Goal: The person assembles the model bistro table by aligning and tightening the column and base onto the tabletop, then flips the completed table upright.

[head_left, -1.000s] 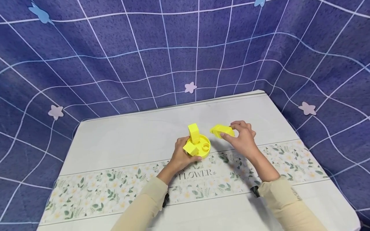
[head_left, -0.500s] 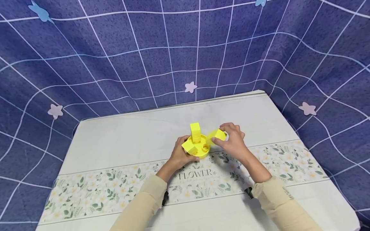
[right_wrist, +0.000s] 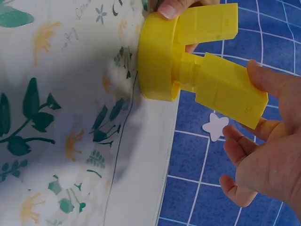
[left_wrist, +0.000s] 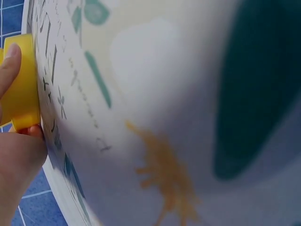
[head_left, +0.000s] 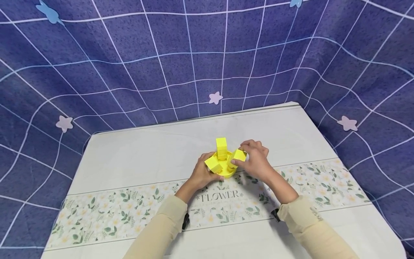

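Observation:
A yellow round base [head_left: 227,173] with a low rim sits on the table, and my left hand [head_left: 201,174] grips it from the left, thumb along its near side. Two yellow box-shaped pieces stand on it: one upright piece [head_left: 221,148] at the back, and one tilted piece [head_left: 213,164] over my left fingers. Between thumb and fingers, my right hand [head_left: 257,162] pinches a third yellow box-shaped piece [right_wrist: 231,90] by its wide end. In the right wrist view its narrow round neck meets the base's right side, slightly tilted. How deep the neck sits is hidden.
A white table cover [head_left: 145,158] with a floral band and the word FLOWER lies beneath. Behind the table and at its sides hangs a blue curtain [head_left: 174,72] with a white grid and stars.
My right hand has moved left with its yellow piece, turning the neck downward and bringing it onto the base's right socket. The left hand keeps its hold on the base.

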`<state>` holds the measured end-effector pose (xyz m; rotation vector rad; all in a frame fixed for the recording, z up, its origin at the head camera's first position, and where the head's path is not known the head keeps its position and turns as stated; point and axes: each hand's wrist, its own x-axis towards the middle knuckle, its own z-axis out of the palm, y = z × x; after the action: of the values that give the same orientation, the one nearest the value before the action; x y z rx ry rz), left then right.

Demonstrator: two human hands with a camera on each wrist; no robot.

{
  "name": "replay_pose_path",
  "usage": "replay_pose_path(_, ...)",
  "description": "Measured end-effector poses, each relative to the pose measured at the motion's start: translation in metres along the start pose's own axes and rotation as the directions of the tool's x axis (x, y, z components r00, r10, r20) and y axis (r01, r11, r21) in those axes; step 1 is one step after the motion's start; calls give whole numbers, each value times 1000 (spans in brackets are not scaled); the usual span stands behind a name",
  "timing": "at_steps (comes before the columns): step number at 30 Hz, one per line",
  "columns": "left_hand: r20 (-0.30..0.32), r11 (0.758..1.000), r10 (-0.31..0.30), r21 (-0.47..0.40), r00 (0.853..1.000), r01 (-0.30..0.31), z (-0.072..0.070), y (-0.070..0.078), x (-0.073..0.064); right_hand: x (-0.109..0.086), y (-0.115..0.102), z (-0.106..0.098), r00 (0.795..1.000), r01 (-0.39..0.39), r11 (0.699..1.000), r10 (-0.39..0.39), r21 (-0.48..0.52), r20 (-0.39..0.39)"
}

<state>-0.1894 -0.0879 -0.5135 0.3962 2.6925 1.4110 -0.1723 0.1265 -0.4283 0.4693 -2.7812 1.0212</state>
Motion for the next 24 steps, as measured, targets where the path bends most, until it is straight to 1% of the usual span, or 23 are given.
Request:
replay_pose_path(3,6,1000,-7,4,1000,7,0,0,0,2,-3,0,999,32,999,-32,-28,0)
replay_pose_path(6,8,1000,-11,-6,1000,11,-1,0,0,4,-6,-2,998,59,996,-58,-66,23)
replay_pose_path(9,8,1000,-3,-13,1000,3,-1,1,1,4,-5,-1,997,70,994,-65,-89,51)
replay_pose_path(11,10,1000,2,-11,1000,-2,-1,0,1,4,-3,3,997,71,992,-66,-105,51)
replay_pose_path(13,14,1000,5,-4,1000,-5,-2,0,1,3,-1,8,997,73,989,-72,-131,18)
replay_pose_path(15,15,1000,5,-3,1000,-5,-2,0,0,2,2,15,995,85,981,-93,-174,-41)
replay_pose_path(17,13,1000,8,-6,1000,-8,-2,-1,0,1,5,23,985,104,966,-132,-237,-106)
replay_pose_path(19,7,1000,13,-7,1000,-13,-3,-1,0,-1,6,30,972,121,945,-175,-304,-155)
replay_pose_path(21,4,1000,17,-3,1000,-17,-3,-1,-1,-3,6,34,963,134,924,-206,-357,-172)
replay_pose_path(22,3,1000,18,-1,1000,-18,-3,-1,-1,-5,7,35,963,138,921,-210,-364,-167)
replay_pose_path(24,5,1000,20,-1,1000,-20,-2,-1,-1,-9,6,32,971,146,931,-200,-333,-133)
